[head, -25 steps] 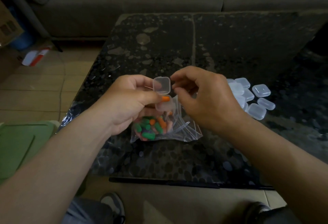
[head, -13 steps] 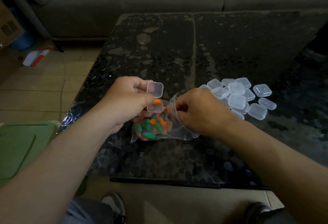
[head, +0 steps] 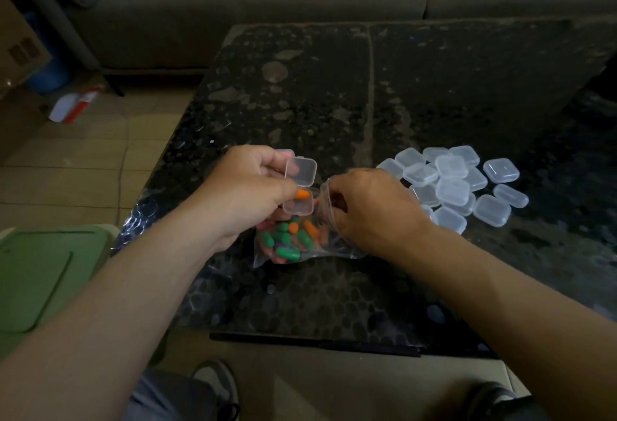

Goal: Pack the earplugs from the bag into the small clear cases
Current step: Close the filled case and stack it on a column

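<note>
Where the zip bag (head: 317,250) lies on the tabletop (head: 334,103), holds an open clear case (head: 298,187) just above it in the left hand (head: 247,193), fingers (head: 267,167) curled round lid and base, thumb against an orange earplug (head: 303,194) lying in the base. Has the right hand (head: 370,210) tucked into the bag's mouth, fingers bent inward; cannot tell whether pinching anything. Leaves green and orange earplugs (head: 287,240) heaped in the bag's near end. Shows closed clear cases (head: 450,187) piled just beyond the right hand.
</note>
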Tool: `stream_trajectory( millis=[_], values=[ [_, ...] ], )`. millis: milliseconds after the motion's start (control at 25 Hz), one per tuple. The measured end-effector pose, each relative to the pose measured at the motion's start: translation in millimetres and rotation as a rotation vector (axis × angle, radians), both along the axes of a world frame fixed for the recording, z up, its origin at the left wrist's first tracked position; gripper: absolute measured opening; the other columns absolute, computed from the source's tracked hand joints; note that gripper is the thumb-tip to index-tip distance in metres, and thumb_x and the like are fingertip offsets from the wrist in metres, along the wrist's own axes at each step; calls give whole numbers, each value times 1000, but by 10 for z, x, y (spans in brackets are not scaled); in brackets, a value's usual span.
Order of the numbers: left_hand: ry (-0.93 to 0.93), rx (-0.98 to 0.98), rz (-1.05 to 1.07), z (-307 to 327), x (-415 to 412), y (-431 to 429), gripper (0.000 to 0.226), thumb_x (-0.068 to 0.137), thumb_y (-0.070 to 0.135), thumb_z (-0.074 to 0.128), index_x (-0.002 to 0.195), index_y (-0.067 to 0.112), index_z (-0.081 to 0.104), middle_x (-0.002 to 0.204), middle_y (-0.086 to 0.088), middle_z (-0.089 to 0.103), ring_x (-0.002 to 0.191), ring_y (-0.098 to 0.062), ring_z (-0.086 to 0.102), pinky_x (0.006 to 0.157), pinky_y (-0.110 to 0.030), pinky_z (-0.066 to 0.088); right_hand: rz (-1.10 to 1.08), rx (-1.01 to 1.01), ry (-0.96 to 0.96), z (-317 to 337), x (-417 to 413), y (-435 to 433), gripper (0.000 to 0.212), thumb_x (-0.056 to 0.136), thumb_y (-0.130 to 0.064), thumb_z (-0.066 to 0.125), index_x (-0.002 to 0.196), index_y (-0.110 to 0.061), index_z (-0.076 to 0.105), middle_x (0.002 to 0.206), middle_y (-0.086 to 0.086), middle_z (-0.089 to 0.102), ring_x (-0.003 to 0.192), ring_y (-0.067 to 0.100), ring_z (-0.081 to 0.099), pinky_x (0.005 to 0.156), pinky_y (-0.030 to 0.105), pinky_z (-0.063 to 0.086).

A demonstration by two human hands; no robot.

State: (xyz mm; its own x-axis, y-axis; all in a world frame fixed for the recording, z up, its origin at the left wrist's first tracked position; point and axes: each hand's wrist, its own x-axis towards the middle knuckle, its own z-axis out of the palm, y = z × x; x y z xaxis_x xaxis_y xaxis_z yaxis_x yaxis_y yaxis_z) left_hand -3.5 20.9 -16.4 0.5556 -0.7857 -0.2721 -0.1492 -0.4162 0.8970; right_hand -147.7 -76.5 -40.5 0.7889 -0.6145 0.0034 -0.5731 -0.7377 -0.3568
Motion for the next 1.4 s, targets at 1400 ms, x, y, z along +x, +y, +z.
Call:
stream_trajectory(
  millis=[1400],
  values=[
    [419,-120,64,213,-183,17,24,90,-5,70,111,6,68,93,-17,78,78,-25,77,81,-44,63,39,217,-393,342,-247,30,13,87,-18,74,95,-27,78,80,-17,67,68,-10,58,60,8,45]
  ],
)
